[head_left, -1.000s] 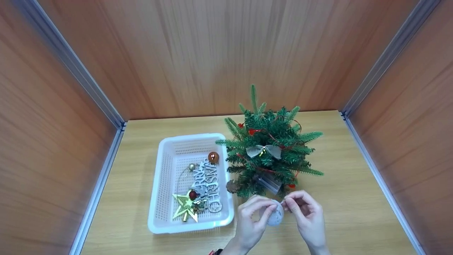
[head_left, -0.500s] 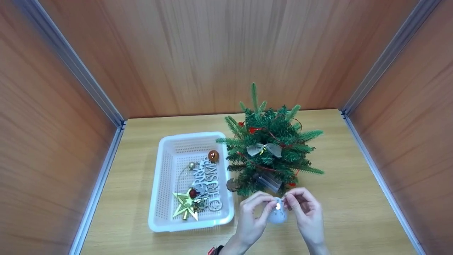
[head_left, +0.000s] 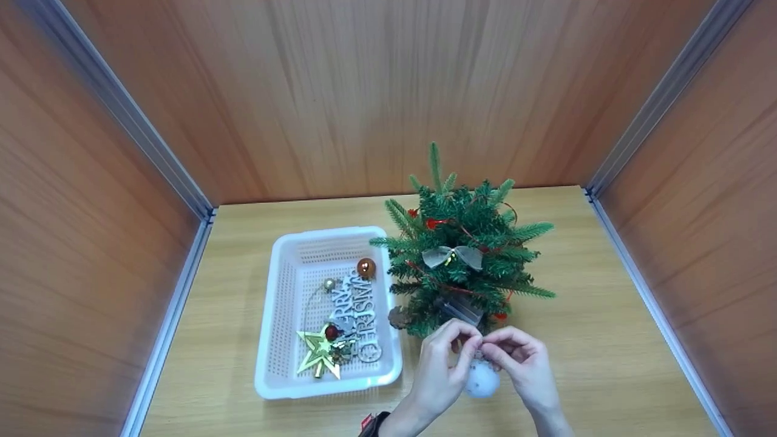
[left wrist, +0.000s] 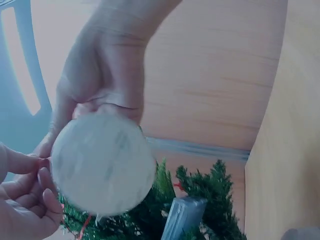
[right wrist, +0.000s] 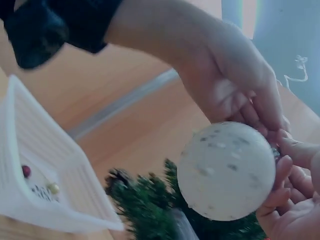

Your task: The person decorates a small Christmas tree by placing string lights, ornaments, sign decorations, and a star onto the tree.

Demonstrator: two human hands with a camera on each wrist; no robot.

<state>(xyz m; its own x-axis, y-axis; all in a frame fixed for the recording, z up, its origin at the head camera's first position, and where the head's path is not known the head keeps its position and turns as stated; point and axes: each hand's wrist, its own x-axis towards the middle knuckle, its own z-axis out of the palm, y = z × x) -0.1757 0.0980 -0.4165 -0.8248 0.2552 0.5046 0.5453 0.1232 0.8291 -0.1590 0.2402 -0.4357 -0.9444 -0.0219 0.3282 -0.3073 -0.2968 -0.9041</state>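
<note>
A white speckled Christmas ball (head_left: 482, 380) hangs just below the fingertips of both hands, in front of the tree. My left hand (head_left: 446, 364) pinches at its top with thumb and forefinger. From the other side my right hand (head_left: 523, 364) pinches at the same spot, and the fingertips of the two hands meet. In the right wrist view the ball (right wrist: 226, 171) shows silvery flecks and a small metallic cap by the fingers. The ball (left wrist: 104, 164) covers part of the left hand in the left wrist view. Any thread between the fingertips is too small to make out.
A small green Christmas tree (head_left: 467, 237) with a silver bow (head_left: 452, 258) and a clear grey box (head_left: 461, 311) stands behind the hands. To its left is a white basket (head_left: 267, 340) holding a gold star (head_left: 318, 351), a copper ball (head_left: 366, 267) and silver lettering (head_left: 364, 315).
The ball has swung from beside the left fingers to hanging below both hands. The left hand has shifted right and its fingertips now meet the right hand's. Tree and basket stay put.
</note>
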